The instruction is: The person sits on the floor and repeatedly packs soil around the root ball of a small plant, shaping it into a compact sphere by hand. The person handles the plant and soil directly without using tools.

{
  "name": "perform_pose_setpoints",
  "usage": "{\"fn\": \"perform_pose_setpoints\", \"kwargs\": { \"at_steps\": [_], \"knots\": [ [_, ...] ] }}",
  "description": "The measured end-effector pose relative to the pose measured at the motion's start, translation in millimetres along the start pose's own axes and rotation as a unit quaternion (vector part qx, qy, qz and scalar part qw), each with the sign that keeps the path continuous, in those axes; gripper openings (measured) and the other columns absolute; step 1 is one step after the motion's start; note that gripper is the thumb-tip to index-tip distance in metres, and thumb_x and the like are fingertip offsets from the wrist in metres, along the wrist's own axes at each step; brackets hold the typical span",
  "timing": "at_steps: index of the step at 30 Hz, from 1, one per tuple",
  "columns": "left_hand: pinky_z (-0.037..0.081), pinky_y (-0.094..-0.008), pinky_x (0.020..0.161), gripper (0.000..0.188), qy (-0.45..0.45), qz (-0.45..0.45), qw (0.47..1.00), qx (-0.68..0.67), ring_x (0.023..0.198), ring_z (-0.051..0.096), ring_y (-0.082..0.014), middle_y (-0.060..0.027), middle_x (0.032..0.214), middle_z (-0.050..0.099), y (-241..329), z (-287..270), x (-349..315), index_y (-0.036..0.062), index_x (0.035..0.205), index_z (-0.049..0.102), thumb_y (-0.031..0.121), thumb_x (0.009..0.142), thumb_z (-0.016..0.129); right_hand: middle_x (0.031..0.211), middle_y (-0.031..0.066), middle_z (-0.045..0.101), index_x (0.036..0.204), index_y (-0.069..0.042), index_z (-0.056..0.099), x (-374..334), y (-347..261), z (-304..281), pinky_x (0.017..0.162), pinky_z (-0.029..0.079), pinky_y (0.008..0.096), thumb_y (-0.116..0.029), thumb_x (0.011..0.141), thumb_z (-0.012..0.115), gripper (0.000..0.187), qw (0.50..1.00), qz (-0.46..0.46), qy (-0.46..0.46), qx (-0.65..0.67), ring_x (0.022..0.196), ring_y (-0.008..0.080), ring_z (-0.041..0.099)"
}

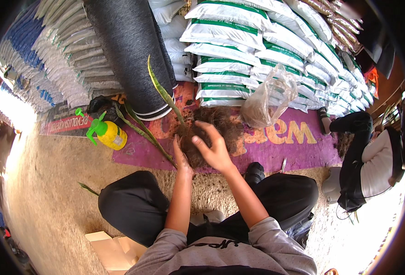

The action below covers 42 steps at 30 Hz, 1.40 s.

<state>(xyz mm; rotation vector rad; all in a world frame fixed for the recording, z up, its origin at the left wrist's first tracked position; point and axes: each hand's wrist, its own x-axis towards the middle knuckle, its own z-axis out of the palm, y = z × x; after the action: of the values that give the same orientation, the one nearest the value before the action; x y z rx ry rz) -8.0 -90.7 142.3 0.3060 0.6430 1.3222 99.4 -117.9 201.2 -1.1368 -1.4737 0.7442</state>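
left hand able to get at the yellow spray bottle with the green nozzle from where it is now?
Probably yes. The left hand is on the brown root clump; the yellow spray bottle with green nozzle lies to its left on the purple mat, only long green leaves between.

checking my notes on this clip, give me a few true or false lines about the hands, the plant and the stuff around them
1. Both hands are at the plant's root ball. True: left hand and right hand touch it.
2. The spray bottle is red. False: yellow with a green top.
3. A clear plastic bag lies right of the plant. True.
4. The right hand holds scissors. False: it rests on the roots.
5. The sacks are stacked behind the plant. True.
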Motion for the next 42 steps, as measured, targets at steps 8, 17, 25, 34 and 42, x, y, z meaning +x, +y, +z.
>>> {"fn": "perform_pose_setpoints", "kwargs": {
  "at_steps": [8, 17, 25, 34, 42],
  "knots": [
    [0.042, -0.0378, 0.095, 0.052, 0.003, -0.010, 1.000, 0.022, 0.110, 0.052, -0.0231, -0.0090, 0.121, 0.053, 9, 20, -10, 0.0061, 0.127, 0.045, 0.044, 0.095, 0.031, 0.102, 0.0099, 0.062, 0.117, 0.002, 0.053, -5, 6, 9, 0.087, 0.044, 0.0298, -0.007, 0.083, 0.060, 0.036, 0.981, 0.064, 0.132, 0.130, 0.095, 0.0157, 0.056],
    [0.041, -0.0376, 0.096, 0.057, -0.189, -0.072, 0.972, -0.121, 0.110, 0.052, -0.0243, -0.0108, 0.121, 0.055, 6, 8, 5, 0.0029, 0.122, 0.051, 0.049, 0.093, 0.033, 0.131, 0.0181, 0.044, 0.125, -0.003, 0.048, -16, -6, 17, 0.103, 0.022, 0.0486, -0.035, 0.086, 0.052, 0.051, 0.969, -0.117, 0.046, -0.211, 0.124, 0.0372, 0.037],
    [0.045, -0.0360, 0.088, 0.045, -0.189, -0.103, 0.962, -0.167, 0.098, 0.056, -0.0225, -0.0106, 0.108, 0.058, 2, -5, 5, 0.0054, 0.115, 0.051, 0.042, 0.096, 0.033, 0.122, 0.0184, 0.051, 0.115, 0.001, 0.056, -19, -5, 28, 0.096, 0.036, 0.0464, -0.025, 0.078, 0.065, 0.046, 0.948, -0.156, 0.065, -0.269, 0.115, 0.0387, 0.045],
    [0.048, -0.0357, 0.082, 0.040, -0.029, -0.041, 0.997, -0.061, 0.093, 0.058, -0.0205, -0.0091, 0.106, 0.059, 8, 6, 7, 0.0051, 0.114, 0.051, 0.037, 0.096, 0.034, 0.122, 0.0174, 0.053, 0.117, -0.001, 0.055, -7, -5, 21, 0.096, 0.039, 0.0423, -0.019, 0.078, 0.064, 0.044, 0.973, -0.066, 0.035, -0.220, 0.114, 0.0360, 0.048],
    [0.040, -0.0384, 0.098, 0.044, -0.030, 0.060, 0.995, 0.070, 0.117, 0.047, -0.0261, -0.0120, 0.128, 0.047, 15, 6, 5, 0.0023, 0.126, 0.044, 0.033, 0.097, 0.029, 0.112, 0.0122, 0.060, 0.122, 0.001, 0.052, -4, 24, 6, 0.090, 0.045, 0.0330, -0.013, 0.069, 0.078, 0.061, 0.976, 0.118, 0.112, 0.146, 0.102, 0.0201, 0.057]
  ]
}}
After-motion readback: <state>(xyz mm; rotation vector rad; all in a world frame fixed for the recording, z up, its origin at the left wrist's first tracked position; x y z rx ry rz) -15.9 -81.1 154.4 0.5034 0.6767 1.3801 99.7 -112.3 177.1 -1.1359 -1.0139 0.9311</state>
